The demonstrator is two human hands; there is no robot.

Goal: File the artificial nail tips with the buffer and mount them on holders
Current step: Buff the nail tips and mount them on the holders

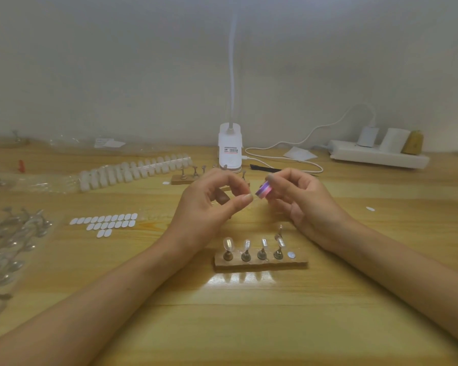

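While our right hand (pixel 299 196) is gripping the small pink-and-purple striped buffer block (pixel 263 189) above the wooden tabletop (pixel 249 326), we are pinching our left hand (pixel 212 202) closed on a clear nail tip, barely visible, just beside it. Nearer us, four clear tips are standing on metal holders (pixel 253 250) in the wooden base strip (pixel 261 264).

Two bare hands raised above a wooden holder base (pixel 261 263), right hand (pixel 299 199) gripping a pink-purple buffer (pixel 263 189), left hand (pixel 212 204) pinched beside it
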